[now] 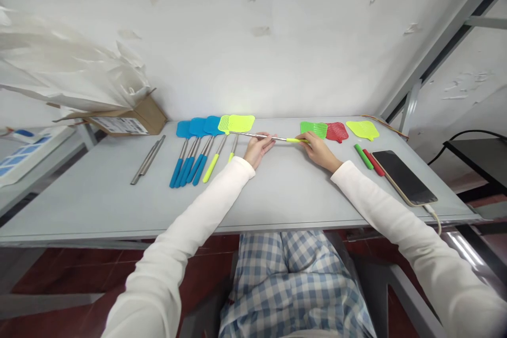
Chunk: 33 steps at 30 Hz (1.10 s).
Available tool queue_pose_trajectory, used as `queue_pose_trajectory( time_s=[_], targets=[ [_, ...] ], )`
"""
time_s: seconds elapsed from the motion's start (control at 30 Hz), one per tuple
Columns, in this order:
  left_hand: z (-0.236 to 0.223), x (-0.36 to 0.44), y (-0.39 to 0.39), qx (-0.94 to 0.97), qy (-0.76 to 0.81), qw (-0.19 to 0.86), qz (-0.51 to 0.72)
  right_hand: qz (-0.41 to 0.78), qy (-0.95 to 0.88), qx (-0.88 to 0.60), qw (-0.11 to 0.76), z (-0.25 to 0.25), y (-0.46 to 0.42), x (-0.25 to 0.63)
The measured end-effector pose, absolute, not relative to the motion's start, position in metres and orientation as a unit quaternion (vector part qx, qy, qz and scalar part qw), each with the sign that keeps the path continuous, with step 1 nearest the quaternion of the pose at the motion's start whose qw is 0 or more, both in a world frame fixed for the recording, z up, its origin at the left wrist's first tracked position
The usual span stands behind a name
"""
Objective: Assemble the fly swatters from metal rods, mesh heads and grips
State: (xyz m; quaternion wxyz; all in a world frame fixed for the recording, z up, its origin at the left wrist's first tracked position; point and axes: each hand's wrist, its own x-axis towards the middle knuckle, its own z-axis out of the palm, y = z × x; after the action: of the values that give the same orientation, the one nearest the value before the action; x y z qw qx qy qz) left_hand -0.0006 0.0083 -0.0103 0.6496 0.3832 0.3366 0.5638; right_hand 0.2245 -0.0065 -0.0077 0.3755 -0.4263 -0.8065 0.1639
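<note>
Head view: metal rod (273, 138) spans both hands (259, 151), yellow grip (295, 140) at right.

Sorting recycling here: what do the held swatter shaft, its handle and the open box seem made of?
Swatter shaft: metal, probably steel, with a shiny silver look. Handle: probably plastic or rubber, matt and evenly yellow. Open box: matt brown cardboard, from its folded flaps.

We see one slim silver metal rod with a yellow-green handle (280, 139), held nearly level, crosswise over the grey bench (277, 195). Handle sits at the right, in our right hand (319, 151); bare shaft crosses our left hand (257, 151). Far left end overlaps the yellow-green plastic swatter heads (241, 123); we can't tell if joined. Shaft looks straight, shiny.
</note>
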Motion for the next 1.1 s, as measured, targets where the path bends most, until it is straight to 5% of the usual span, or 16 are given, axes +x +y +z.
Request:
queue_pose_trajectory(
  time_s=[0.5, 0.73, 1.1],
  targets=[
    [-0.019, 0.013, -0.006, 0.569, 0.306, 0.614, 0.453, 0.161, -0.838, -0.383, 0.353, -0.005, -0.015, 0.214],
    [-0.007, 0.010, -0.007, 0.509, 0.311, 0.641, 0.484, -0.106, -0.691, -0.659, 0.278, 0.010, 0.009, 0.263],
    [-0.003, 0.010, -0.009, 0.486, 0.321, 0.647, 0.493, -0.075, -0.444, -0.880, 0.151, -0.008, 0.026, 0.340]
  ],
)
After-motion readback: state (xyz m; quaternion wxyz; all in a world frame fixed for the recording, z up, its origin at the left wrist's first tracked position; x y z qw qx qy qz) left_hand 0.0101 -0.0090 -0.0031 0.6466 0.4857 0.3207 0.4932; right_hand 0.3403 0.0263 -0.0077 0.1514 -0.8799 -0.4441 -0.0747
